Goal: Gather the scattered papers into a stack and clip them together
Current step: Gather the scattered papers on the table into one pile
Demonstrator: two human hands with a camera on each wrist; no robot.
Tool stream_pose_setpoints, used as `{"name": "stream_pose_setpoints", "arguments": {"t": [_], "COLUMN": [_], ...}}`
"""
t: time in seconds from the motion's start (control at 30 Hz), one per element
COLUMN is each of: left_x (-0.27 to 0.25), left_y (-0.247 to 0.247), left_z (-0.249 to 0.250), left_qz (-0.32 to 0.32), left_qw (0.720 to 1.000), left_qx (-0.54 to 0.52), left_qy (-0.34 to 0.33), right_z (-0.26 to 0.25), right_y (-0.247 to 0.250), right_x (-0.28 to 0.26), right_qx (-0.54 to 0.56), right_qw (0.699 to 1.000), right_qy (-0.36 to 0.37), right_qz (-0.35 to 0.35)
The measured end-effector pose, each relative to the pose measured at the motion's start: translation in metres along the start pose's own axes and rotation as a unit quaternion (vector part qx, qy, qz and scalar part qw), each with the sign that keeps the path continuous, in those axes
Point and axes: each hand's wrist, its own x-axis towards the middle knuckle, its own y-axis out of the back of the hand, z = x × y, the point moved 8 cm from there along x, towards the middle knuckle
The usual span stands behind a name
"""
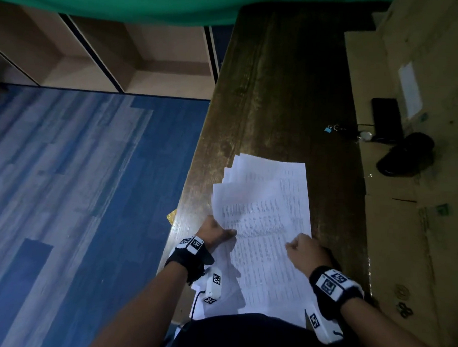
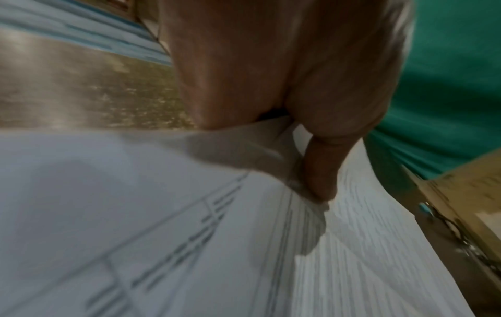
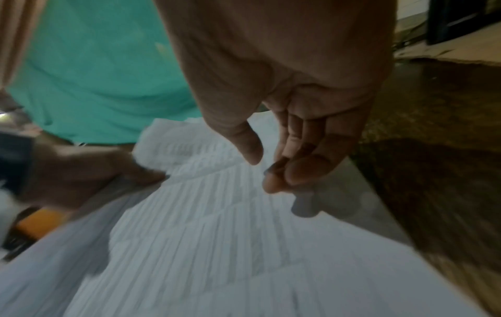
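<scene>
Left hand (image 1: 215, 231): pinching edge of white printed paper sheets (image 1: 267, 224) | Right hand (image 1: 304, 251): loosely curled above sheets, holding nothing | Support: dark wooden table (image 1: 284, 92)

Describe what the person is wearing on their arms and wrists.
Both forearms are bare, with no sleeves. The left wrist and right wrist each carry a black strap with white blocks printed with black square markers. A white, marker-tagged unit hangs beneath each wrist; a thin black cable trails from the left one.
</scene>
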Motion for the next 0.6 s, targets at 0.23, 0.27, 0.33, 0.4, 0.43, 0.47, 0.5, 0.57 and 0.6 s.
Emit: {"name": "stream_pose_setpoints", "arguments": {"t": [0.23,0.27,0.33,0.4,0.43,0.47,0.5,0.57,0.6], "left_x": [-0.010,-0.010,-0.010,-0.012,-0.013,-0.015,-0.016,-0.020,-0.022], "left_y": [0.022,0.024,0.022,0.017,0.015,0.015,0.018,0.033,0.041], "left_z": [0.049,0.059,0.077,0.091,0.098,0.106,0.113,0.131,0.141], "left_qz": [-0.042,-0.054,-0.081,-0.093,-0.090,-0.082,-0.064,-0.002,0.031], "left_qw": [0.991,0.990,0.988,0.988,0.989,0.988,0.988,0.984,0.979], "left_qx": [-0.102,-0.107,-0.091,-0.065,-0.053,-0.048,-0.047,-0.063,-0.077], "left_qy": [-0.069,-0.077,-0.096,-0.105,-0.109,-0.118,-0.131,-0.166,-0.184], "right_z": [-0.011,-0.024,-0.051,-0.078,-0.088,-0.096,-0.102,-0.107,-0.112], "right_y": [0.082,0.089,0.094,0.091,0.091,0.095,0.103,0.128,0.144], "right_x": [0.023,0.020,0.011,0.000,-0.003,-0.004,-0.004,-0.002,-0.005], "right_qx": [0.509,0.530,0.536,0.503,0.484,0.471,0.465,0.476,0.481], "right_qw": [0.859,0.841,0.823,0.831,0.839,0.848,0.855,0.856,0.851], "right_qy": [0.059,0.092,0.140,0.166,0.180,0.190,0.195,0.197,0.208], "right_qz": [-0.010,-0.052,-0.124,-0.169,-0.169,-0.151,-0.121,-0.049,-0.020]}}
